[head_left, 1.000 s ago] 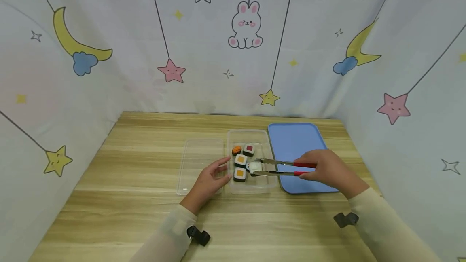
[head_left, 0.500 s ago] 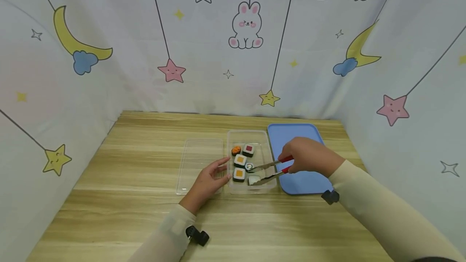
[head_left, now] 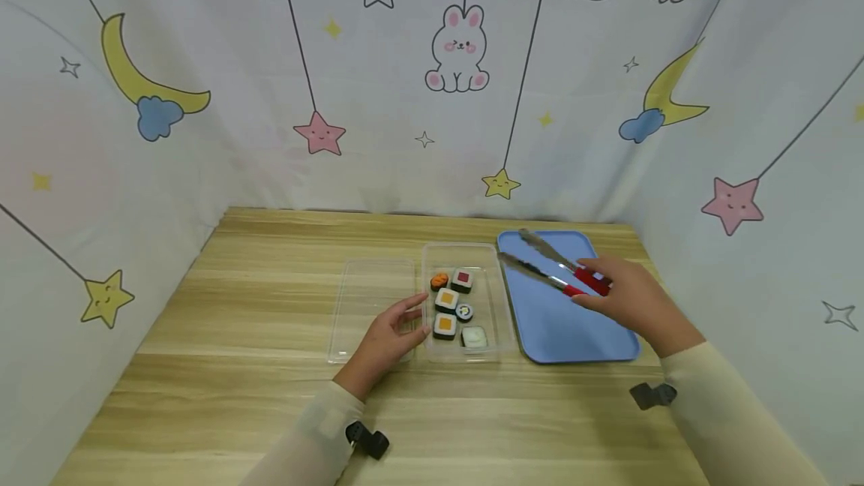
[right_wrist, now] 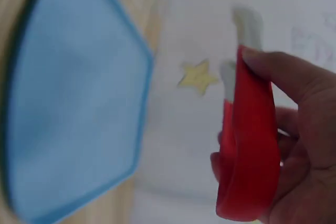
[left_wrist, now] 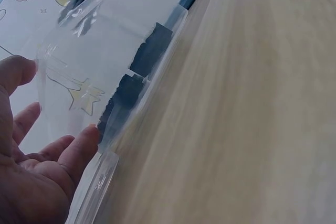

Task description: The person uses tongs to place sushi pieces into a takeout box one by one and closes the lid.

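My right hand (head_left: 637,310) holds metal tongs with red handles (head_left: 592,280) above the blue tray (head_left: 574,340), the tips spread and nothing between them. In the right wrist view, the thumb and fingers grip the red handle (right_wrist: 252,145). My left hand (head_left: 385,340) touches the left wall of a clear plastic box (head_left: 491,298), its fingers spread along the side. Inside the box are several sushi pieces: an orange-topped one (head_left: 439,280), a red-centred one (head_left: 462,280), two yellow-centred ones (head_left: 445,325), a small round roll (head_left: 464,312) and a white-topped piece (head_left: 474,337).
A clear plastic lid (head_left: 373,283) lies on the wooden table (head_left: 270,306) left of the box, partly behind the left hand. The tray stands close to the box's right side. A patterned white curtain (head_left: 378,178) surrounds the table's back and sides.
The tongs have let go of the white-topped sushi at the box's near right, then moved up and right over the tray. The left hand has stayed in place.
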Available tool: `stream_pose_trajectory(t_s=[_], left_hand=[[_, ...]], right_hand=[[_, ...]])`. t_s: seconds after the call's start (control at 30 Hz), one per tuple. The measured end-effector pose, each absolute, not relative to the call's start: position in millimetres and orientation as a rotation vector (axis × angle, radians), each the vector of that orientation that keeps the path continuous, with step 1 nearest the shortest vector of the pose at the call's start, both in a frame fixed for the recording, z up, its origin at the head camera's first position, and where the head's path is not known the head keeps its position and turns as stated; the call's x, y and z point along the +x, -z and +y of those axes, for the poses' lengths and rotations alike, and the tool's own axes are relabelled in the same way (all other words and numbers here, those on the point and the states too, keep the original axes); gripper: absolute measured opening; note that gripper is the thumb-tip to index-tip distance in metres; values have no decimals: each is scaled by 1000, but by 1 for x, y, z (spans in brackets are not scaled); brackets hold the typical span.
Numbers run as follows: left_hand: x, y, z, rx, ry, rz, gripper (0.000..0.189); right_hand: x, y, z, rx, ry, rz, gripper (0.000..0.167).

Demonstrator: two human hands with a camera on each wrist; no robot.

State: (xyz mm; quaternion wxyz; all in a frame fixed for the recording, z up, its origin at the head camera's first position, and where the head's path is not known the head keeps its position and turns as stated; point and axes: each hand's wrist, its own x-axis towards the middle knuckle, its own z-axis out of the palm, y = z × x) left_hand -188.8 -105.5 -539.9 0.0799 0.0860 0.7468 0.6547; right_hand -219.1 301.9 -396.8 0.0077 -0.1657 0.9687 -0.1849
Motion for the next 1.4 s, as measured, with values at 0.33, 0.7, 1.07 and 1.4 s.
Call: stream_pose_trajectory(t_s=[0.33,0.7,1.07,1.4], left_hand=[[-188,536,-106,243,-1964,2237,61],[-187,537,-106,252,-1961,2233,62],[-189,538,-105,301,-1978,2233,60],[-188,531,-122,262,-2107,2388,54]], right_hand=[[-200,467,397,154,580,3145,82],[-193,511,423,295,565,3171,77],[-193,508,417,301,526,3136,81],[-183,452,321,18,991,3306,70]])
